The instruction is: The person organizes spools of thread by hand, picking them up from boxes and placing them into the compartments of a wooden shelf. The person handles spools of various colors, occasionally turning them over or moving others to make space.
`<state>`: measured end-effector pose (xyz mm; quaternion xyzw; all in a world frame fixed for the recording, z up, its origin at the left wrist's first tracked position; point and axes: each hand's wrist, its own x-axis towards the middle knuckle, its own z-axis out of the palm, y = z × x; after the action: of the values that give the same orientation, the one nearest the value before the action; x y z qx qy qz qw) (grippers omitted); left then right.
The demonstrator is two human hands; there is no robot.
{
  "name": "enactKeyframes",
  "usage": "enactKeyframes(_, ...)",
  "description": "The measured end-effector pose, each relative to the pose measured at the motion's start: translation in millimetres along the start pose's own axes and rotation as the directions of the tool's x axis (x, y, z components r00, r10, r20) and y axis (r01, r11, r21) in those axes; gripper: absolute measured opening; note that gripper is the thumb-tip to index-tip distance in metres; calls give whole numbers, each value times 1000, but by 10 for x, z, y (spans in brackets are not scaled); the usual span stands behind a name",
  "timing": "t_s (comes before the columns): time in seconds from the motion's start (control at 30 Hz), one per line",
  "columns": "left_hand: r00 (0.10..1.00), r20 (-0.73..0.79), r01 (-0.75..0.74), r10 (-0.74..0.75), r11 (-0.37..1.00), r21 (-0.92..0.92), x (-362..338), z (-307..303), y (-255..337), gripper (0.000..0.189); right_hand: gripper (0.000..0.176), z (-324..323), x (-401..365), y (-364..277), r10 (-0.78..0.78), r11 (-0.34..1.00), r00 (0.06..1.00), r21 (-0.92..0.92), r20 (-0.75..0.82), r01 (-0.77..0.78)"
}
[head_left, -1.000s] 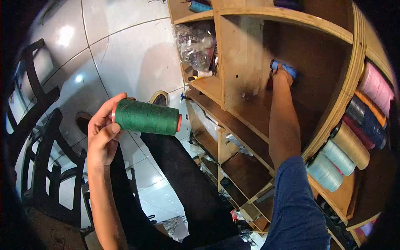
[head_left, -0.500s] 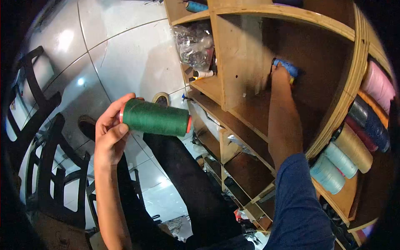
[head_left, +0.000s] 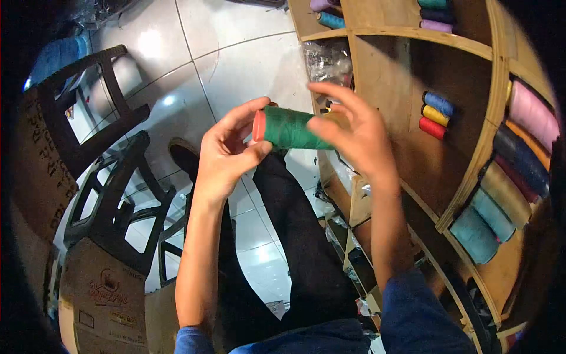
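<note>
A large green thread spool [head_left: 289, 128] with a red end lies sideways in the air in front of me. My left hand [head_left: 233, 144] grips its red end between thumb and fingers. At the other end is my right hand [head_left: 356, 130], fingers spread and slightly blurred, the thumb overlapping the green thread; whether it touches is unclear. On the shelf to the right, a blue spool [head_left: 438, 103], a yellow spool [head_left: 435, 115] and a red spool [head_left: 433, 128] lie side by side.
The wooden shelf unit [head_left: 424, 40] holds several large spools at the right, including a pink one [head_left: 533, 115]. A plastic bag [head_left: 328, 62] sits in a compartment. Black chairs [head_left: 112, 218] and a cardboard box [head_left: 106, 295] stand at the left on the tiled floor.
My right hand has left the blue spool in the shelf and come to the green spool, its fingers now apart. The green spool and my left hand appear further right and higher in view.
</note>
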<state>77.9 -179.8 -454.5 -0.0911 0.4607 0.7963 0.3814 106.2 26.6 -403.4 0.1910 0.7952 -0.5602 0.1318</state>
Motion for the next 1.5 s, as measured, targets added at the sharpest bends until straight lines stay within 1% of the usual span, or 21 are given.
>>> enactKeyframes(0.07,1000,-6,-14,15,996,83,-43,34,92,57,43,97,-26,-174,-263,926,963,-262,68,271)
enactKeyframes(0.17,1000,-13,-20,22,992,127,-89,47,174,56,33,203,-23,-210,-339,896,937,-275,79,348)
enactKeyframes(0.27,999,-28,-37,41,989,145,-98,20,192,56,20,257,-32,-106,-237,968,971,-81,-17,235)
enactKeyframes(0.3,999,-30,-38,43,988,153,-98,10,197,55,14,288,-16,-100,-318,942,947,-126,-43,311)
enactKeyframes(0.4,998,-61,-19,29,986,168,-98,6,203,54,12,337,-37,-73,-247,969,967,-38,-67,245)
enactKeyframes(0.5,992,-120,-24,42,988,149,-84,-56,200,53,11,358,-150,-146,-183,972,966,113,-182,205)
enactKeyframes(0.6,981,-189,-29,48,994,103,-50,-136,170,51,16,369,-384,-317,60,935,986,354,-156,-1)
enactKeyframes(0.73,964,-265,-32,23,999,-29,-31,-180,162,50,16,252,-545,-200,73,967,989,234,132,-102)
enactKeyframes(0.77,962,-274,-32,16,998,-54,-31,-182,166,50,18,221,-537,-145,115,981,970,130,215,-145)
enactKeyframes(0.87,960,-278,-51,17,992,-113,-18,-200,150,50,27,310,-454,146,62,976,994,-216,88,-41)
enactKeyframes(0.9,959,-282,-51,16,991,-120,-21,-187,161,50,38,306,-427,271,-2,938,999,-347,41,17)
enactKeyframes(1.0,966,-260,-28,9,997,-71,-36,-206,178,53,45,307,-311,467,140,989,977,-30,-158,-146)
enactKeyframes(1.03,971,-241,-13,1,999,-48,-43,-211,170,54,48,247,-254,347,137,991,978,29,-159,-134)
enactKeyframes(1.07,970,-242,-2,-9,999,-47,-45,-181,168,53,47,193,-242,197,202,968,971,176,-124,-179)
enactKeyframes(1.13,988,-154,18,-32,995,-94,-20,-131,157,52,47,121,-227,-23,307,857,951,444,-32,-262)
enactKeyframes(1.17,991,-124,27,-40,995,-101,2,-88,130,53,46,92,-227,-17,244,875,970,430,7,-223)
enactKeyframes(1.27,987,-104,97,-120,974,-204,92,81,41,50,46,-96,-234,102,242,898,969,367,47,-242)
enactKeyframes(1.3,990,-39,131,-135,988,-79,163,100,-16,55,40,-157,-251,124,240,903,970,372,-21,-216)
enactKeyframes(1.4,988,11,153,-153,981,-117,329,439,-234,61,37,-583,-224,399,272,949,916,237,-294,-206)
enactKeyframes(1.47,990,80,124,-119,990,-62,451,578,-543,68,41,-977,-193,642,220,961,845,256,-488,-102)
enactKeyframes(1.5,989,67,139,-135,989,-54,472,681,-680,69,42,-1223,-169,810,181,983,758,131,-626,-126)
